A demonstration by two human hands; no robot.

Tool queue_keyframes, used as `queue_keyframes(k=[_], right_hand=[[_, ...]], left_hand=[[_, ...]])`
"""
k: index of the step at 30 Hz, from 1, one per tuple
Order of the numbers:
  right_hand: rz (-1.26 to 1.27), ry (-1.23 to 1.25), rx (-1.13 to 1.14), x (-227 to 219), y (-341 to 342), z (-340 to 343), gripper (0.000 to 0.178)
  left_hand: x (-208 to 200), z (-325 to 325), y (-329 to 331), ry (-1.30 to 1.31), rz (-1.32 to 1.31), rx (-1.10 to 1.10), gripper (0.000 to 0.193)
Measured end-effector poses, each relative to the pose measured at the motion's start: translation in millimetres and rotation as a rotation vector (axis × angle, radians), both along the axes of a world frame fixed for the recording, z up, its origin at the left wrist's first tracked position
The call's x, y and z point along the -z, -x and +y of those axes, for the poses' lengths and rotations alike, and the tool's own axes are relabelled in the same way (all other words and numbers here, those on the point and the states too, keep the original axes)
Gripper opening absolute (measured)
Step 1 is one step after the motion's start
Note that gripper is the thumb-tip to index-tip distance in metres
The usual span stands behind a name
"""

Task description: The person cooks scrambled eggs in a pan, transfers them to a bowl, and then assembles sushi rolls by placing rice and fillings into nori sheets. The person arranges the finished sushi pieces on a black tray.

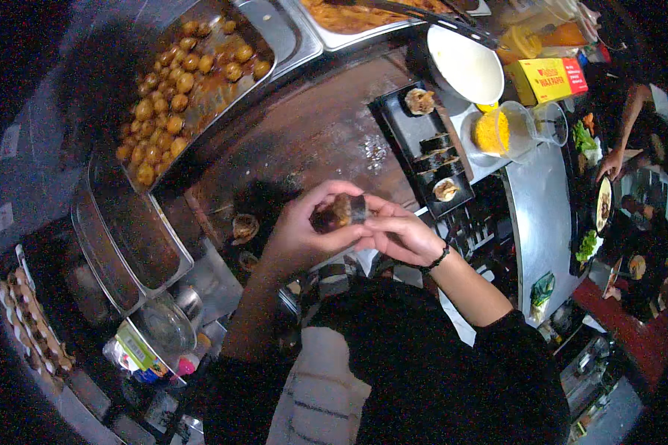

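Note:
Both my hands meet above the near part of the brown work surface (pixel 312 111). Between them is a seaweed roll piece (pixel 341 212), dark outside with a brownish filling showing. My left hand (pixel 300 226) curls around it from the left, while my right hand (pixel 404 233) grips its right side with the fingertips. To the right, a black rectangular plate (pixel 404 119) carries similar seaweed pieces; a pale brown topping shows at both ends, and darker pieces lie in between. A brown, round food piece (pixel 245 228) rests beside my left forearm.
A metal tray of small round brown food (pixel 156 122) stands far left, with empty-looking metal pans (pixel 137 222) nearer. At back right are a white bowl (pixel 466 63), a clear tub of yellow bits (pixel 493 133) and a yellow-red box (pixel 548 80). Another person's hand (pixel 610 163) touches a plate at right.

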State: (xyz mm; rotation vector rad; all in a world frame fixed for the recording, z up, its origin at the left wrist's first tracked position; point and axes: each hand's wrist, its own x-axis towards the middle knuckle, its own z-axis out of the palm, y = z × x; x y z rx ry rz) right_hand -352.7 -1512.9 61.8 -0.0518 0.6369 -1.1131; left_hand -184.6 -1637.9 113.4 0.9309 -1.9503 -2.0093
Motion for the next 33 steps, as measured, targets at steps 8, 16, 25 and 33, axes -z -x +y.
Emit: queue_keyframes(k=[8, 16, 25, 33], right_hand=[[0.134, 0.159, 0.245, -18, 68, 8, 0.052], [0.843, 0.163, 0.316, -27, 130, -21, 0.046], [1.528, 0.201, 0.022, -10, 151, -34, 0.031], [1.642, 0.345, -0.158, 4, 166, -40, 0.031]], left_hand=[[-12, -8, 73, 0.354, 0.281, 0.132, 0.057], [9, 6, 129, 0.300, 0.141, -0.169, 0.051], [56, 17, 154, 0.426, 0.073, -0.329, 0.047], [77, 21, 151, 0.719, -0.095, -0.238, 0.041]])
